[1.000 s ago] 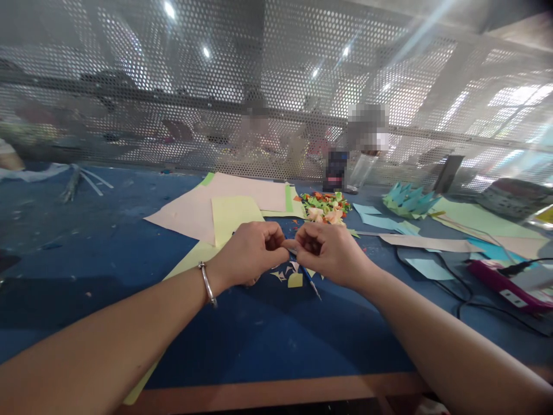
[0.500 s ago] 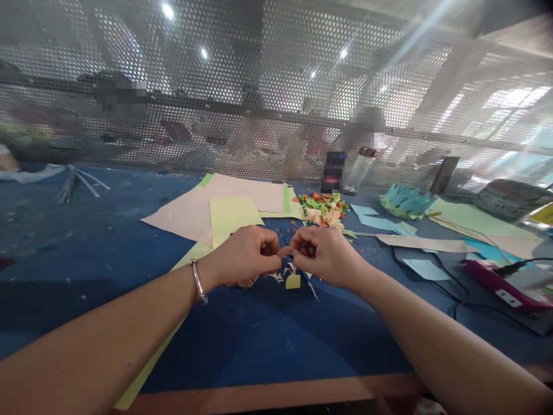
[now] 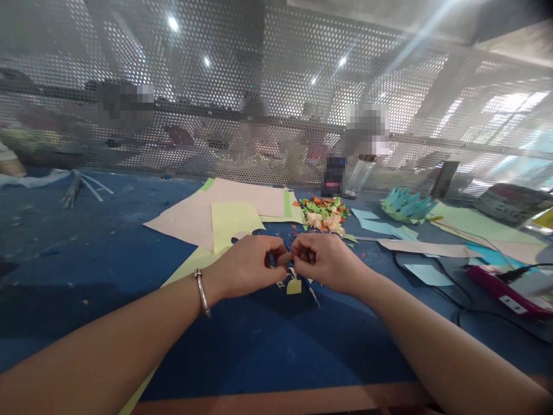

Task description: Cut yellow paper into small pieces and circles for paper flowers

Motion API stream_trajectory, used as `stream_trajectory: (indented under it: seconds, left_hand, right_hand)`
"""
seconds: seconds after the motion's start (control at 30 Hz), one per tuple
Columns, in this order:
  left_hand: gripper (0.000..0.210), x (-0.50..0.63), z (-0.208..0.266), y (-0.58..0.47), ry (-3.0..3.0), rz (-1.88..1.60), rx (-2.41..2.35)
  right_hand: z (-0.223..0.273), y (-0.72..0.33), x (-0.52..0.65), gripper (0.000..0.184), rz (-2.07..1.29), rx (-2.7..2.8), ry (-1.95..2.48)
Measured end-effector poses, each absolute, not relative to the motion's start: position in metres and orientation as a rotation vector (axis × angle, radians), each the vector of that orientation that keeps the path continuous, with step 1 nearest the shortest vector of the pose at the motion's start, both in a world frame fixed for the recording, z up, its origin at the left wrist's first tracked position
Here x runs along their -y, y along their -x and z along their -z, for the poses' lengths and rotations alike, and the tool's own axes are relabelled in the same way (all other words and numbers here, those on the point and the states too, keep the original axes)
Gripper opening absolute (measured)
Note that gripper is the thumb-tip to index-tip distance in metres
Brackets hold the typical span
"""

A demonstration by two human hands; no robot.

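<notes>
My left hand (image 3: 250, 262), with a silver bangle at the wrist, is pinched closed in the middle of the blue table. Directly to its right, my right hand (image 3: 332, 260) is also closed, thumb against fingers. Their fingertips meet or nearly meet; anything between them is too small and hidden to name. Below the fingertips lie a small yellow paper scrap (image 3: 294, 287) and a slim blue tool (image 3: 313, 295) with a pointed metal tip, partly covered by my right hand. A yellow paper sheet (image 3: 233, 219) lies just beyond my left hand, over a pale pink sheet (image 3: 181, 219).
Behind my right hand is a heap of coloured paper pieces (image 3: 324, 210). To the right are a blue folded-paper form (image 3: 408, 204), blue paper slips (image 3: 427, 274), a purple power strip (image 3: 496, 291) and black cables. A glass bottle (image 3: 360, 176) stands near the perforated metal screen (image 3: 294, 75).
The fingertips have come closer together, and the small tan bit seen between them is now hardly visible. My left hand has shifted slightly right and down; the view has tilted a little.
</notes>
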State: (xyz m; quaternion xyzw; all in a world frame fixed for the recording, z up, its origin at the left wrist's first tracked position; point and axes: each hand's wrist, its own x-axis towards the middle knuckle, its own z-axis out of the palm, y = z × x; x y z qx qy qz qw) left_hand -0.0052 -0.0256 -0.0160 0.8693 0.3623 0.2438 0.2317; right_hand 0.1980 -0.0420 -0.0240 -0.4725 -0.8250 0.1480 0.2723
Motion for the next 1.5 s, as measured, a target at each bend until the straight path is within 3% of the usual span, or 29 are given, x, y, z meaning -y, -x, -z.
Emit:
stream_trajectory:
  seconds: [0.17, 0.5, 1.0, 1.5]
  left_hand:
    - [0.010, 0.027, 0.018, -0.001, -2.372, -0.768, -1.024]
    - [0.012, 0.020, 0.022, 0.009, -2.220, -0.604, -1.030]
    - [0.008, 0.020, 0.011, 0.000, -1.215, -0.807, -0.890]
    - [0.014, 0.021, 0.024, 0.001, -1.319, -0.782, -0.796]
  right_hand:
    - [0.021, -0.197, 0.043, 0.009, -0.362, 2.241, 1.257]
    - [0.023, -0.199, 0.041, 0.008, -0.291, 2.232, 1.258]
    - [0.023, -0.197, 0.048, 0.012, -0.113, 2.327, 1.051]
    - [0.026, -0.195, 0.046, 0.009, -0.180, 2.192, 0.967]
